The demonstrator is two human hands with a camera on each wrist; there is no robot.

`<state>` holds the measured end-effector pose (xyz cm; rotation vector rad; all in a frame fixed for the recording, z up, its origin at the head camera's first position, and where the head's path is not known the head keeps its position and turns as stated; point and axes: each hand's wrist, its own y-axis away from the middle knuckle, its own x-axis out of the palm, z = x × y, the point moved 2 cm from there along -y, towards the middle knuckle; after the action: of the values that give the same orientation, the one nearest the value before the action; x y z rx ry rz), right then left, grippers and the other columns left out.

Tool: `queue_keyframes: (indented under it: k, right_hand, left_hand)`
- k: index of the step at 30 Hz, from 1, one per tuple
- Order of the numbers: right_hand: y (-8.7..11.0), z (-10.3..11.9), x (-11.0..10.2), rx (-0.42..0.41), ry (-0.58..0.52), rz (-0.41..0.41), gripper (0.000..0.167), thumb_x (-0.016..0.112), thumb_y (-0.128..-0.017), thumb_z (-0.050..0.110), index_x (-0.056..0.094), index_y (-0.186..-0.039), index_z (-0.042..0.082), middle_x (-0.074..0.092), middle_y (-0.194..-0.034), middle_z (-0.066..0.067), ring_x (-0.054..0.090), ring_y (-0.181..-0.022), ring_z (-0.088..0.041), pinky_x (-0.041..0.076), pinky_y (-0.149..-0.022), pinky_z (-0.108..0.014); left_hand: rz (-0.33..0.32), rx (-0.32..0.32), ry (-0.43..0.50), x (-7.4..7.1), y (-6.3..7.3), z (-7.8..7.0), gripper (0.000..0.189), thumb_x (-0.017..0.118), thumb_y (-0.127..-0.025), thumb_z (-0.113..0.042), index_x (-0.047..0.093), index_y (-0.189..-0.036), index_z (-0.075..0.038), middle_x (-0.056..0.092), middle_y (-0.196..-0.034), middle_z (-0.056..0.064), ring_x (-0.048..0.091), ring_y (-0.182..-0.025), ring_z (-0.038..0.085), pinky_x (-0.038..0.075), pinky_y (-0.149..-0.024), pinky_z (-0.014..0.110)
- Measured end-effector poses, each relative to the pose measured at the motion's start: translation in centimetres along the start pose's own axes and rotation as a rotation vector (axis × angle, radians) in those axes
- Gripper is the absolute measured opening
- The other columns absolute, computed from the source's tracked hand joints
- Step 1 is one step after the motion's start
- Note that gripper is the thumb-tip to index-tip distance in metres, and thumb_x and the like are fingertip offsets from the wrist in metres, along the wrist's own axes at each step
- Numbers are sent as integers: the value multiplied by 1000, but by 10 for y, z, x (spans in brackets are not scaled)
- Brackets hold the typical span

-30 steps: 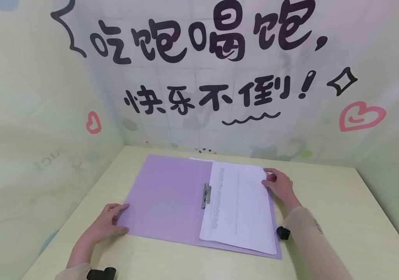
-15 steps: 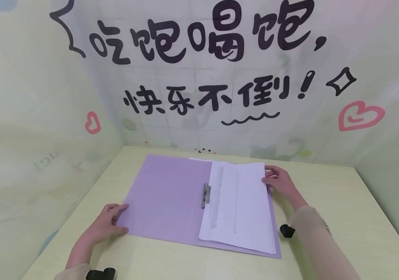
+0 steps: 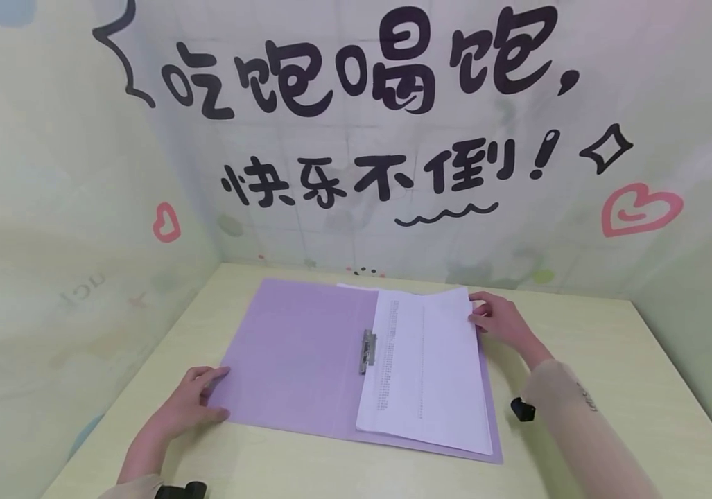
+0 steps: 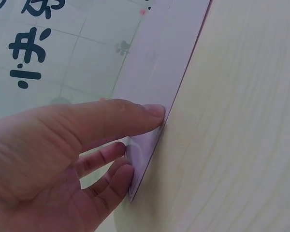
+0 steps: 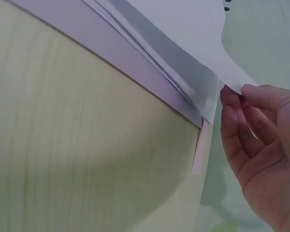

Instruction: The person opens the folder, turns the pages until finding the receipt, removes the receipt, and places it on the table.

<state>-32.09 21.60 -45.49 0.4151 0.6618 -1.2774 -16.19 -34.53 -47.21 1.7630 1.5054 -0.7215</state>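
Note:
A purple clip folder lies open flat on the table. A stack of printed white sheets lies on its right half, beside a metal clip at the fold. My left hand holds the near left corner of the cover, its thumb on the near edge and its fingers against the left side. My right hand pinches the far right corner of the top sheet between thumb and forefinger. That corner is lifted and bowed above the sheets beneath.
Past the folder's far right corner, a narrow pale pink strip sticks out in the right wrist view. A light wood table carries everything. Printed fabric walls with black lettering stand behind it and at both sides.
My right hand's pinched corner has come up and slightly left, so the sheet's far edge now bows. The right forearm has shifted a little right. My left hand stays at its corner.

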Motion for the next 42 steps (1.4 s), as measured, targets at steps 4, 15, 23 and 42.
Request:
queue_keyframes:
  k: [4, 15, 23, 42]
  right_hand:
    - [-2, 6, -8, -30, 63, -13, 43, 64, -91, 2, 52, -131, -8, 72, -93, -23, 69, -72, -19, 55, -62, -25]
    - [-4, 32, -21, -101, 124, -72, 39, 63, -90, 0, 56, -128, -7, 73, -90, -20, 67, -77, -20, 51, -64, -24]
    - [-2, 41, -14, -106, 113, -138, 48, 61, -88, -4, 52, -136, -3, 72, -99, -26, 69, -85, -31, 54, -71, -29]
    - [-2, 55, -27, -128, 127, -63, 29, 62, -90, -2, 66, -119, -1, 68, -117, -23, 69, -91, -33, 57, -77, -33]
  left_hand:
    - [-4, 5, -3, 1, 0, 0, 82, 83, -75, -13, 43, -144, 3, 33, -139, 30, 55, -109, 35, 50, -84, 36]
    - [-6, 1, -8, 0, 4, -1, 82, 83, -75, -15, 43, -144, 3, 32, -139, 31, 56, -110, 37, 50, -86, 38]
    - [-14, -6, -21, 0, 5, 4, 83, 83, -74, -17, 43, -144, 3, 32, -140, 32, 56, -109, 38, 52, -86, 41]
    - [-7, -1, 10, -1, 3, 1, 82, 83, -76, -15, 43, -145, 3, 31, -141, 30, 55, -111, 36, 50, -86, 38]
